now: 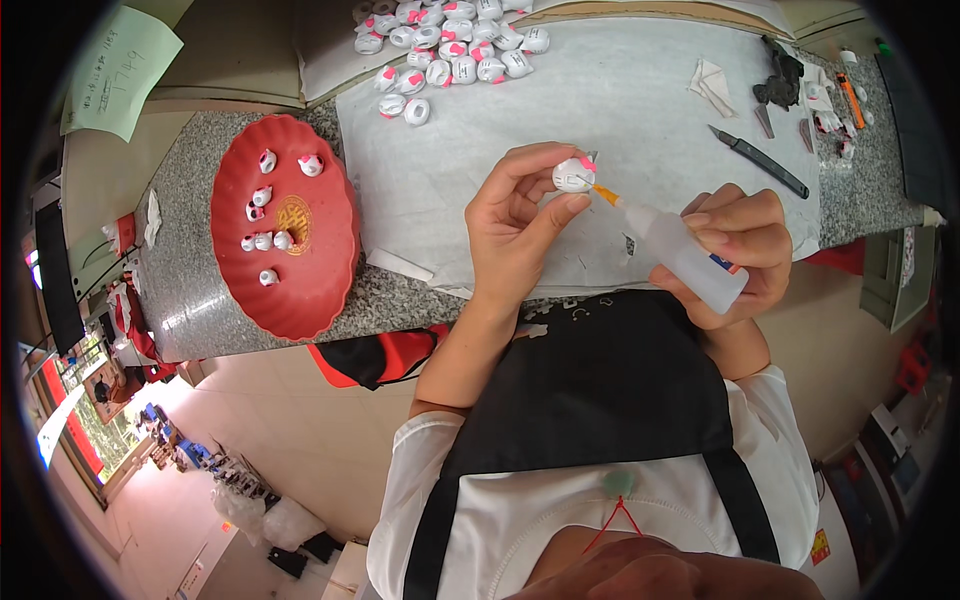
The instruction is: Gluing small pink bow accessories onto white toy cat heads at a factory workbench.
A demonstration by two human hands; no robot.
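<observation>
Between the thumb and fingers of my left hand (515, 215) is a small white figurine head (573, 176) with a pink bow and a grey pointed bit on top. My right hand (745, 250) is wrapped round a translucent squeeze bottle (690, 258), tilted up to the left. Its orange nozzle tip (606, 195) reaches the lower right side of the figurine head; whether it touches, I cannot tell. Both hands are above the white paper sheet (640, 110) on the bench.
Left of the sheet stands a red scalloped tray (335, 230) with several small white pieces. Many similar figurine heads (455, 50) lie in a heap at the far side. A black-handled craft knife (765, 165), a dark crumpled lump (782, 72) and an orange tool (850, 100) lie to the right.
</observation>
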